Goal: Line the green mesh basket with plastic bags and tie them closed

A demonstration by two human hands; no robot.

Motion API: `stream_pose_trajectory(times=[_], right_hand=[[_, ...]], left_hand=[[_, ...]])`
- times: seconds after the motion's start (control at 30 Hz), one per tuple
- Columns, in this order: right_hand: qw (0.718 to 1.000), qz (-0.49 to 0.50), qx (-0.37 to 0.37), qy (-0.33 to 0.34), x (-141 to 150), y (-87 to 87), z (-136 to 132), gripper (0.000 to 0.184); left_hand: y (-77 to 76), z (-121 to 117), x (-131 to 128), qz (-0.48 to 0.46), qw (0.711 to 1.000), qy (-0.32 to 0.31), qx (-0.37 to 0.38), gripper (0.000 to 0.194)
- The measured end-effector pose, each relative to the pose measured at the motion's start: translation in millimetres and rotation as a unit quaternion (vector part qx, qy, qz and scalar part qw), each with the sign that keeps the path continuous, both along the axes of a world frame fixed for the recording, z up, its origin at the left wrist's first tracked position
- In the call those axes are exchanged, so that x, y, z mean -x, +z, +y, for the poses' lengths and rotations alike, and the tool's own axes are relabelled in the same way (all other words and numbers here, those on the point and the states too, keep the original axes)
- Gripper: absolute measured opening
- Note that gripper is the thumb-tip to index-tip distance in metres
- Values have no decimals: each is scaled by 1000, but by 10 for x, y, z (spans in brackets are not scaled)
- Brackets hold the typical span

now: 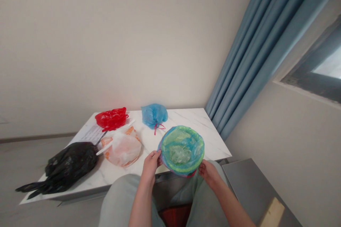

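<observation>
A round green wastebasket [200,140] with a blue plastic bag [193,145] lining it is held above the table's front edge, over my knees. Its mouth tilts towards me. Crumpled translucent plastic [180,154] shows inside. My left hand [152,161] is closed on the left side of the rim, and my right hand [209,172] grips the lower right side with curled fingers. Some reddish edging of the bag peeks out under the basket. Behind it on the table sits a tied blue bag [154,114] with a pink drawstring.
On the left of the white marbled table [186,117] lie a red bag [112,118], a white-and-orange bag [124,149], a knotted black bag [71,161] and a printed sheet [89,134]. A grey cabinet [255,184] stands right; blue curtains [255,49] hang behind.
</observation>
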State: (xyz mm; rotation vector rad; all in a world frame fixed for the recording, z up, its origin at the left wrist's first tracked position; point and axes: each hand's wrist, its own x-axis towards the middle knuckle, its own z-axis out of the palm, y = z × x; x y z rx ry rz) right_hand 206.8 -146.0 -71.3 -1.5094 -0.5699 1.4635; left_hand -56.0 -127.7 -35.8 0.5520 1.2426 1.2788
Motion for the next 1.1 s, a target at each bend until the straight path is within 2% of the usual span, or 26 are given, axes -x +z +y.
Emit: stream_pose_trajectory(times=[0.1,0.2,0.37,0.63,0.8,0.87,0.97,1.03,1.1], right_hand=[[998,15,22,-51,-24,21,-32,29],[997,53,17,-62,-55,78,-52,25],[996,85,19,-19,-86,237,-42,22],[998,-10,-52,45,-42,433,-18,25],[996,7,-69,-54,-214,388,126,24],[992,15,-79,-96,-326,348,252,23],[993,19,-48,-110,-426,289,489,15],[995,19,-20,-97,-413,261,652,12],[997,33,-8,-67,-350,251,791,11]], left_hand=[[-45,12,12,-13,1000,2,15,47],[-62,24,24,-8,1000,4,19,48],[-34,16,25,16,1000,14,7,50],[32,-13,-38,40,999,22,-5,52],[95,-19,15,92,995,32,31,57],[135,-44,53,129,989,-16,76,60],[174,-104,65,166,966,-146,132,63],[156,-139,32,171,953,-215,132,61],[95,-151,-18,176,950,-236,105,56]])
